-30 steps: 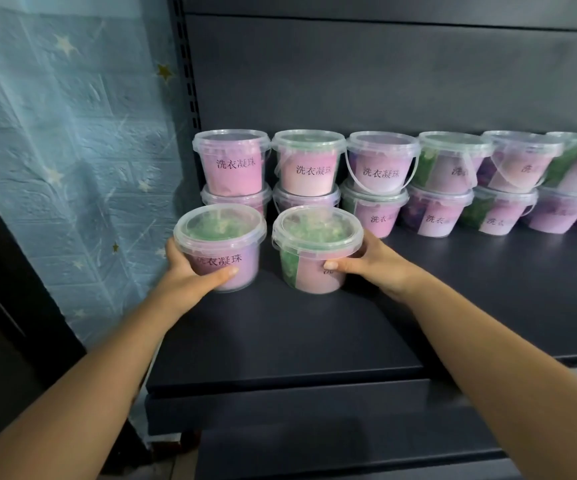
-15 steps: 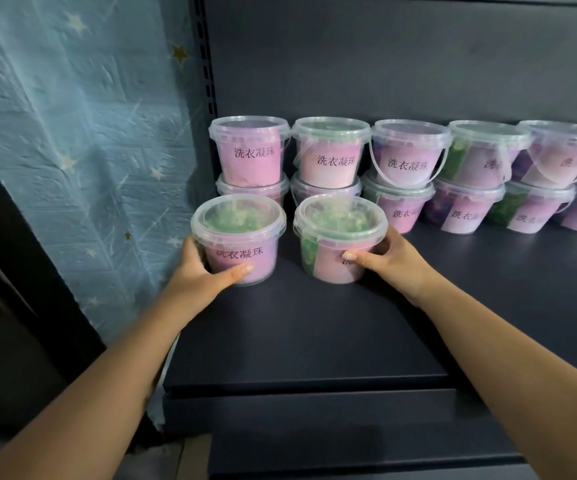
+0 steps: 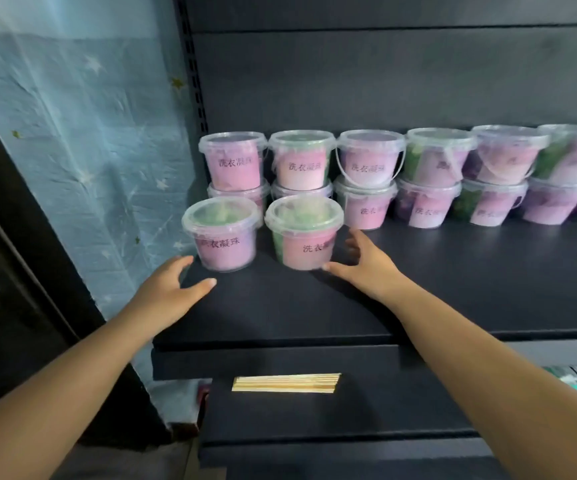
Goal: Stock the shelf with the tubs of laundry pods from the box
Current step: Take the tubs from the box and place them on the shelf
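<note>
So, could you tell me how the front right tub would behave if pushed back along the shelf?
The front right tub probably slides rather than rolls: it stands upright on the flat shelf. It looks packed full, so likely hefty; it tapers toward the base, so push low.

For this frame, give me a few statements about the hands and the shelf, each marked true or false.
1. The left hand grips the front left tub. False: its fingers are spread and hold nothing.
2. The front left tub and the front right tub stand before the back row. True.
3. The back row is stacked two high. True.
4. The two front tubs lack lids. False: both carry clear lids.
5. A bundle of sticks lies on the lower shelf. True.
</note>
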A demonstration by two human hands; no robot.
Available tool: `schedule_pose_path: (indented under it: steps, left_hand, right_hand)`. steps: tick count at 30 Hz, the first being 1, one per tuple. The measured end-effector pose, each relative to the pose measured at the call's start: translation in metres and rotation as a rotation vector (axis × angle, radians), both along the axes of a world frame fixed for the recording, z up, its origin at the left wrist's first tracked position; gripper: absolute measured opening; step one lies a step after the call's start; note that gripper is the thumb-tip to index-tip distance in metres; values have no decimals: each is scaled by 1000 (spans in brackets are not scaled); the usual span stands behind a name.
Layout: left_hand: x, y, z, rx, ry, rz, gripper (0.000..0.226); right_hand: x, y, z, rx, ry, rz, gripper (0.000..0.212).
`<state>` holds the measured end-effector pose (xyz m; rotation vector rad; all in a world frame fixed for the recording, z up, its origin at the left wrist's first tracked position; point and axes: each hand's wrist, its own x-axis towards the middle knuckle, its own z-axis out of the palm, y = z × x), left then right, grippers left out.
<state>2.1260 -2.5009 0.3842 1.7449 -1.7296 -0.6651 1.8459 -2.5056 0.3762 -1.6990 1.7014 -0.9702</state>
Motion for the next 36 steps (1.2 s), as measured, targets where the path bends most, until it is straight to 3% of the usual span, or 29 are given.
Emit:
schedule_pose_path:
  steps: [5,10,15,17,22,28,36]
  left_hand:
    - [-67,85,26,-191,15,-115,10]
    - [-218,161,22,-300,-9,-475,13]
    - [-359,225,-3,-379,15,-709,12]
    - [-404,246,-11,-379,20,-820,21]
    - [-523,291,-47,-251,-16,-1142,40]
    - [-672,332,-119,-30,-211,-1497,13]
    - [-861,348,-228,472,-356,-1542,8]
  right_hand:
    - [-58,97,14,-152,203,-27,37]
    - [-168,216,22,-261,371,-154,26]
    - [-281,348,-4,-190,489,-402,25]
    - [-315,398,-16,-145,487,-515,27]
    - [-391,509,-60,126,464,-809,21]
    - [-466,589,-126,411,360,-1117,20]
    - [-601,626,-211,740,145,-1268,15]
